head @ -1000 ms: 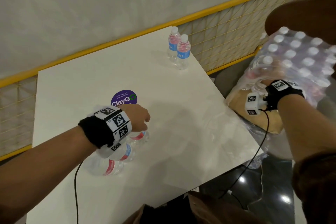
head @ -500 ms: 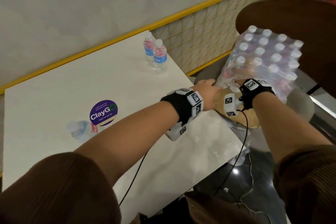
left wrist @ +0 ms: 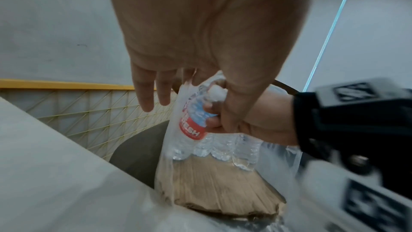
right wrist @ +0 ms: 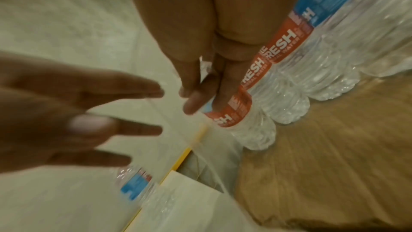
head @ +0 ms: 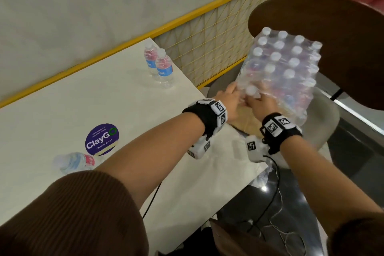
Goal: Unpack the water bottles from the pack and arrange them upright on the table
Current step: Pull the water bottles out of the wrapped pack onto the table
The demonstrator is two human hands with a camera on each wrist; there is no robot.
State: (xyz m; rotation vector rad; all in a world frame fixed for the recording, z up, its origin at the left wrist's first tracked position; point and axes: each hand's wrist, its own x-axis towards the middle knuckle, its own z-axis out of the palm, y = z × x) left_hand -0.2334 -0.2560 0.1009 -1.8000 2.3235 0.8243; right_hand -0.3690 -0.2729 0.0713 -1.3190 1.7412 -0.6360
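Note:
A shrink-wrapped pack of water bottles [head: 286,68] leans on a chair right of the white table [head: 83,100]. My right hand [head: 257,97] grips a red-labelled bottle [right wrist: 229,112] at the pack's near corner, fingers curled round it through the torn wrap [left wrist: 171,130]. My left hand [head: 232,91] is beside it, fingers [left wrist: 144,94] straight, at the wrap's edge and holding nothing. Two bottles [head: 164,68] stand upright at the table's far right corner. One bottle [head: 72,162] lies on its side near the front left, partly hidden by my left arm.
A cardboard tray [left wrist: 211,186] sits under the pack. A brown round chair back [head: 332,37] rises behind it. A yellow mesh rail [head: 207,43] runs along the table's far side. A purple ClayGo sticker [head: 101,139] marks the tabletop. Cables [head: 276,193] hang off the table's right edge.
My left hand has left the lying bottles at the table's front left and moved right to the pack. The right hand stays at the pack's near corner.

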